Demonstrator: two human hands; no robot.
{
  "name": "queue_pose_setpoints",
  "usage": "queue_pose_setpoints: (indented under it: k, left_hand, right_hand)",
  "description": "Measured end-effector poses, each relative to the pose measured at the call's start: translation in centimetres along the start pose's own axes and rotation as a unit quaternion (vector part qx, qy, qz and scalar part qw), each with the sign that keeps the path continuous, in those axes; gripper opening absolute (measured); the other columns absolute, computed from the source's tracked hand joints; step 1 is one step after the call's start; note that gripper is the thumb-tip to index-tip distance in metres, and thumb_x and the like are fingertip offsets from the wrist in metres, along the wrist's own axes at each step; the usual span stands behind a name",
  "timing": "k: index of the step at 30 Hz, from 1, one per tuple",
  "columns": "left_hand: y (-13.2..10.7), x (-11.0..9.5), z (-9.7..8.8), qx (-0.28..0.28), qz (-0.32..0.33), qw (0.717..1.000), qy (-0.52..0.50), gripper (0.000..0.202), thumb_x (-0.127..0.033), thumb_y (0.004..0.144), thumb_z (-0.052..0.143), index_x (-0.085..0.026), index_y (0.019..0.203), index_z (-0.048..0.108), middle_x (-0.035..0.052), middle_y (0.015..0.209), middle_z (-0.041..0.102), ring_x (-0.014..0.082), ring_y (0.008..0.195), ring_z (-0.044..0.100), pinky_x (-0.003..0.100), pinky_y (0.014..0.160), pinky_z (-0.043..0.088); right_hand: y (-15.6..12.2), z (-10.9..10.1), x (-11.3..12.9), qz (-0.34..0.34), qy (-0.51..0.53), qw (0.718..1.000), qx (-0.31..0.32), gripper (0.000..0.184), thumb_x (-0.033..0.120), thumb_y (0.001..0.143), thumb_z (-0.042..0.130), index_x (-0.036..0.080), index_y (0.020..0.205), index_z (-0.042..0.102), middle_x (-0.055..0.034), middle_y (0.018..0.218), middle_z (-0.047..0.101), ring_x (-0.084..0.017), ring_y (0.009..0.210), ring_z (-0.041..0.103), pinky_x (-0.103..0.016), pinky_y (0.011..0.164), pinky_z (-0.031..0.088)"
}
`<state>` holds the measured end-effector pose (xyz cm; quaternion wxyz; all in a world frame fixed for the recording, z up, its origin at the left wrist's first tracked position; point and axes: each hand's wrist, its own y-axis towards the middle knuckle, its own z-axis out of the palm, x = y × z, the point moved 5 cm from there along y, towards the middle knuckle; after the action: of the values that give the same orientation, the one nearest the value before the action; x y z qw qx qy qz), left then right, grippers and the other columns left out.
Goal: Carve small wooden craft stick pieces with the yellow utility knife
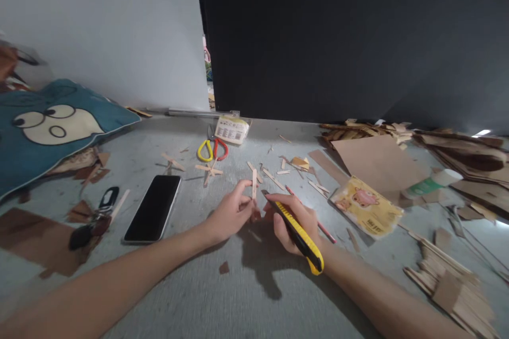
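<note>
Pinched in the fingers of my left hand [229,216] is a short flat wooden craft stick [254,184], held upright. My right hand [296,220] grips a yellow and black utility knife [298,233], its blade end pointing toward the stick and its tail toward me. The blade tip is close to the stick; whether it touches cannot be made out. Just beyond my hands lie cut stick pieces [273,179] and a small star-like shape of crossed sticks [209,170]. A red pencil [326,233] lies partly hidden behind my right hand.
Scissors [212,150] with yellow and red handles lie by a small packet [231,130]. Left are a phone [154,209], keys [104,206] and a blue cushion [59,127]. Right are a yellow packet [368,206], a glue stick [432,184], cardboard [382,161] and stacked sticks [447,270].
</note>
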<state>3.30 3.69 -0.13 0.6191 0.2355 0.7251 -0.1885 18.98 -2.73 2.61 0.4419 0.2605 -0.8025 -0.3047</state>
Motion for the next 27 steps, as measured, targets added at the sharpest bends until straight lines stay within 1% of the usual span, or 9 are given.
queue_pose_setpoints:
  k: [3, 7, 10, 13, 16, 18, 22, 24, 27]
  left_hand:
    - [-0.2, -0.4, 0.1, 0.006, 0.008, 1.000, 0.021, 0.043, -0.051, 0.100, 0.059, -0.022, 0.128, 0.045, -0.0026, 0.070, 0.070, 0.0175, 0.066, 0.066, 0.028, 0.066, 0.047]
    - [-0.3, -0.6, 0.3, 0.014, 0.009, 1.000, 0.024, 0.042, -0.047, 0.100, 0.058, -0.022, 0.130, 0.044, -0.0022, 0.072, 0.070, 0.0182, 0.069, 0.067, 0.029, 0.069, 0.048]
    - [-0.3, -0.6, 0.3, 0.019, 0.013, 0.999, 0.032, 0.039, -0.043, 0.101, 0.056, -0.021, 0.131, 0.043, -0.0023, 0.073, 0.070, 0.0177, 0.069, 0.067, 0.029, 0.069, 0.048]
    - [-0.3, -0.4, 0.3, 0.019, 0.016, 0.999, 0.038, 0.038, -0.039, 0.101, 0.055, -0.021, 0.132, 0.043, -0.0020, 0.074, 0.071, 0.0174, 0.070, 0.067, 0.029, 0.070, 0.048]
    - [-0.3, -0.2, 0.2, 0.011, 0.012, 0.999, 0.040, 0.038, -0.037, 0.100, 0.056, -0.022, 0.132, 0.043, -0.0019, 0.074, 0.071, 0.0176, 0.070, 0.067, 0.029, 0.070, 0.049]
    - [-0.3, -0.1, 0.2, 0.007, 0.008, 0.999, 0.039, 0.039, -0.037, 0.099, 0.057, -0.022, 0.132, 0.043, -0.0021, 0.074, 0.071, 0.0180, 0.070, 0.068, 0.029, 0.070, 0.050]
    - [-0.3, 0.0, 0.2, 0.009, 0.004, 0.999, 0.041, 0.040, -0.035, 0.098, 0.056, -0.022, 0.134, 0.043, -0.0036, 0.072, 0.069, 0.0184, 0.068, 0.067, 0.030, 0.069, 0.051]
    - [-0.3, 0.0, 0.2, 0.012, 0.003, 0.999, 0.047, 0.040, -0.033, 0.098, 0.055, -0.022, 0.135, 0.043, -0.0038, 0.072, 0.069, 0.0182, 0.068, 0.067, 0.030, 0.068, 0.051]
    - [-0.2, 0.0, 0.2, 0.016, -0.001, 0.998, 0.055, 0.038, -0.028, 0.099, 0.052, -0.022, 0.135, 0.043, -0.0038, 0.074, 0.069, 0.0178, 0.069, 0.067, 0.030, 0.069, 0.051]
  right_hand:
    - [-0.2, 0.2, -0.1, 0.010, -0.012, 1.000, -0.009, 0.033, 0.019, 0.097, 0.057, 0.029, 0.129, 0.059, -0.0001, 0.080, 0.078, -0.017, 0.059, 0.075, -0.025, 0.056, 0.059]
    - [0.0, 0.5, -0.2, 0.034, 0.002, 0.999, 0.025, 0.032, 0.018, 0.097, 0.059, 0.029, 0.127, 0.060, 0.0001, 0.081, 0.079, -0.018, 0.062, 0.076, -0.026, 0.059, 0.060]
    - [0.0, 0.5, -0.3, 0.032, 0.006, 0.999, 0.034, 0.032, 0.018, 0.096, 0.059, 0.027, 0.127, 0.060, -0.0006, 0.081, 0.078, -0.017, 0.060, 0.074, -0.025, 0.057, 0.059]
    - [-0.1, 0.7, -0.6, 0.039, 0.004, 0.999, 0.035, 0.031, 0.020, 0.096, 0.060, 0.025, 0.127, 0.061, -0.0012, 0.082, 0.079, -0.017, 0.061, 0.075, -0.026, 0.059, 0.061]
    - [-0.1, 0.9, -0.7, 0.044, -0.005, 0.998, 0.035, 0.030, 0.020, 0.097, 0.058, 0.026, 0.126, 0.060, -0.0002, 0.081, 0.078, -0.018, 0.063, 0.077, -0.025, 0.060, 0.062]
    - [0.0, 1.0, -0.6, 0.036, -0.021, 0.999, 0.034, 0.031, 0.018, 0.096, 0.057, 0.026, 0.126, 0.059, -0.0013, 0.084, 0.079, -0.018, 0.065, 0.078, -0.025, 0.061, 0.062]
    - [0.2, 1.0, -0.2, 0.010, -0.053, 0.998, 0.020, 0.028, 0.019, 0.096, 0.055, 0.026, 0.123, 0.056, -0.0053, 0.097, 0.078, -0.020, 0.078, 0.079, -0.029, 0.069, 0.065]
    - [0.2, 1.1, -0.2, 0.014, -0.055, 0.998, 0.021, 0.027, 0.019, 0.097, 0.054, 0.026, 0.123, 0.055, -0.0051, 0.097, 0.077, -0.020, 0.080, 0.078, -0.030, 0.069, 0.065]
    - [0.2, 1.3, -0.1, 0.038, -0.047, 0.998, 0.029, 0.025, 0.018, 0.098, 0.054, 0.026, 0.122, 0.055, -0.0032, 0.091, 0.077, -0.019, 0.075, 0.077, -0.029, 0.067, 0.064]
